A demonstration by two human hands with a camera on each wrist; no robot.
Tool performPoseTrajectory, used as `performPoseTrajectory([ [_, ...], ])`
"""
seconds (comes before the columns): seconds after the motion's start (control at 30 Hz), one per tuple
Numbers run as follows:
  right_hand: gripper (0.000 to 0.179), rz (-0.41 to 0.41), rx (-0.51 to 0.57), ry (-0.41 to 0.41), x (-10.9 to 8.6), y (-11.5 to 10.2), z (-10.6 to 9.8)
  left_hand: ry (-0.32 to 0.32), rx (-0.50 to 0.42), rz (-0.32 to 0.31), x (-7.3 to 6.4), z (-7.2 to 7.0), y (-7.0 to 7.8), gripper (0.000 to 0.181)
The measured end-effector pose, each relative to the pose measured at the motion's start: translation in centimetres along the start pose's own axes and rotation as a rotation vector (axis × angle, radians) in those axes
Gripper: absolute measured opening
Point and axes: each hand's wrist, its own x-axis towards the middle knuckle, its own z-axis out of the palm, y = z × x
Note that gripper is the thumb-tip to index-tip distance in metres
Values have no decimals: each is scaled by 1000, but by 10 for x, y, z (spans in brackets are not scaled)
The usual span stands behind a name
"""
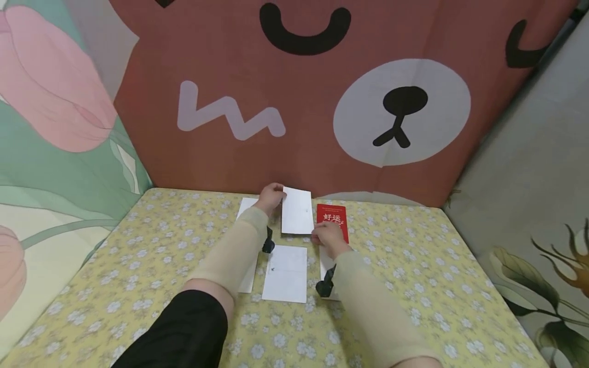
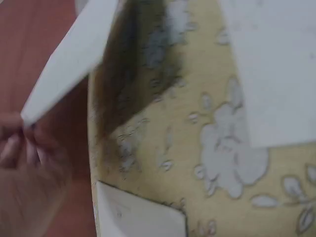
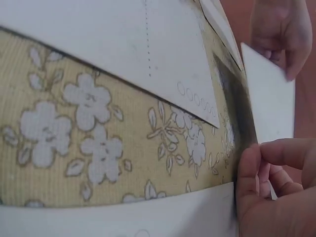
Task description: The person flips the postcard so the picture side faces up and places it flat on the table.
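White paper (image 1: 249,202) lies partly hidden by the left sleeve (image 1: 230,250); a flat card (image 1: 284,276) sits further in from the table's (image 1: 414,296) far edge; near that edge the left hand (image 1: 271,197) pinches a raised card's (image 1: 296,210) upper left side, the right hand (image 1: 330,236) its lower right corner, presumably steadying it; that hand partly covers a red card (image 1: 331,210).

white card (image 1: 296,210) | flat rectangle, small faint mark on face | pinched by fingers (image 3: 249,170) at two sides | tilted, raised off tabletop (image 1: 184,240) near its far edge
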Motion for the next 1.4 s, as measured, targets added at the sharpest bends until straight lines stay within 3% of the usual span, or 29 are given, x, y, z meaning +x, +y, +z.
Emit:
performPoseTrajectory([
  [0.13,28,15,121,-23,-1,3,-6,-158,-334,-72,-4,1,5,35],
  [0.2,30,19,178,-57,-2,2,-7,-214,-422,-100,-6,1,5,37],
  [0.27,31,22,236,-98,-3,1,-7,-250,-448,-105,-6,2,5,35],
  [0.43,27,32,332,-158,-2,-1,-3,-331,-373,-57,-7,4,1,23],
  [0.73,28,117,563,-284,-1,1,4,-426,-512,-90,-9,7,-2,48],
  [0.83,33,131,607,-324,-1,1,5,-403,-490,-78,-11,9,3,48],
  [0.93,36,130,619,-340,-1,-1,3,-336,-453,-86,-11,10,7,44],
  [1.07,25,119,624,-348,-2,-2,1,-249,-431,-93,-10,11,10,42],
  [1.17,18,123,630,-350,-2,-3,1,-219,-436,-84,-8,11,10,38],
  [1.4,20,170,662,-351,-4,-1,-2,-181,-436,-58,-7,11,7,8],
])
